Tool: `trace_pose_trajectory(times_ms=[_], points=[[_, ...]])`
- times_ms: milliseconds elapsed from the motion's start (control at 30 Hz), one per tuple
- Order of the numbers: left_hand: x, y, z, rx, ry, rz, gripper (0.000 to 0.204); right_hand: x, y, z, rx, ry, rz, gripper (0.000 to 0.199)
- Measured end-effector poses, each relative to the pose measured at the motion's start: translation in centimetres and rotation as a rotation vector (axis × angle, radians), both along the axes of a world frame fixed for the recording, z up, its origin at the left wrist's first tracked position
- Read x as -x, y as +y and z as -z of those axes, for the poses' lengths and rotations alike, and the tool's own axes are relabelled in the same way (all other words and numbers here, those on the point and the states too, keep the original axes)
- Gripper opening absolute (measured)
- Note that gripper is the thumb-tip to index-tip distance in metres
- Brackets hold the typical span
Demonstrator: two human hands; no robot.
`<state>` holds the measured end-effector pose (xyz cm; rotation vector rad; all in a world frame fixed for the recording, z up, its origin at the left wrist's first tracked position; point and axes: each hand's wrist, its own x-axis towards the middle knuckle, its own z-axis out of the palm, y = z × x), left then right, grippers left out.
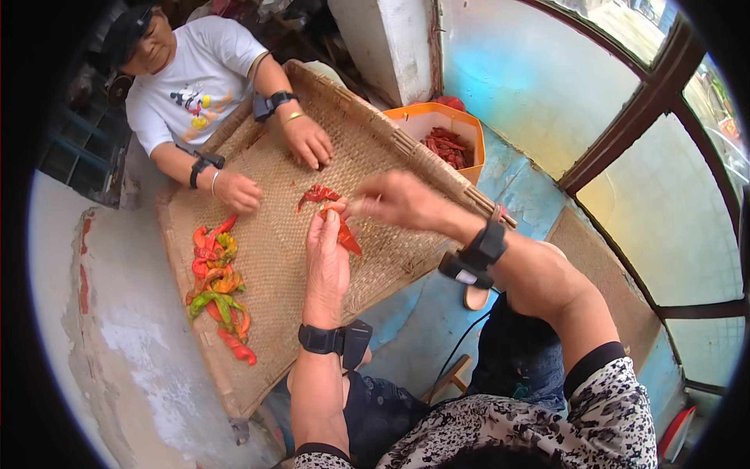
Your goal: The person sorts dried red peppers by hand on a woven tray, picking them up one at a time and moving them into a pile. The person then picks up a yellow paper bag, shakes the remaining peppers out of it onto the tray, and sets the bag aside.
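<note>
My left hand [326, 262] is closed on a red chili pepper [348, 238], whose pointed end hangs below the fingers. Close to the pepper's upper end is my right hand [402, 203], its fingers curled together in a pinch. It is smeared by motion, and anything in its fingertips cannot be made out. Just beyond my left fingertips lies another piece of red pepper [319, 194]. Both hands are over a large woven bamboo tray [273, 297]. To the left on the tray rests a pile of red, green and orange chili peppers [223, 283].
Across the tray sits a person in a white T-shirt [195, 70], one hand [237, 191] beside the pile and the other [308, 142] on the far side. An orange-rimmed container [473, 125] with red peppers stands behind the tray's right edge. Framed glass panes line the right.
</note>
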<state>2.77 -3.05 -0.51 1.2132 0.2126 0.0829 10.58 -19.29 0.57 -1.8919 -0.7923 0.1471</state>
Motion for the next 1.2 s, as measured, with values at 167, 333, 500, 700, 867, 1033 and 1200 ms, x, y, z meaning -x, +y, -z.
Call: trace_pose_trajectory(times_ms=[167,333,500,700,867,1033,1200], points=[[0.1,-0.3,0.3,0.091,-0.129,0.167,0.029,1.9,1.8,0.0,0.089,0.074,-0.18,0.024],[1.1,-1.0,-1.0,0.102,-0.106,0.121,0.03,-0.1,-0.7,-2.0,-0.121,0.015,-0.043,0.019],[1.0,0.0,0.5,-0.054,0.111,0.21,0.025,-6.7,-7.1,-3.5,0.052,-0.116,0.429,0.023],[1.4,-0.2,-0.7,-0.073,0.094,0.222,0.024,-11.6,-14.8,4.4,0.464,-0.124,0.633,0.025],[1.3,-0.2,-1.1,-0.17,0.127,0.27,0.022,-10.2,-18.3,11.5,0.257,0.593,0.67,0.052],[1.4,0.1,-1.5,-0.207,0.127,0.284,0.021,-10.8,-17.5,14.4,0.105,0.756,0.689,0.055],[1.4,-0.2,-1.8,-0.22,0.129,0.277,0.023,-12.3,-17.0,19.1,0.395,0.428,0.503,0.035]])
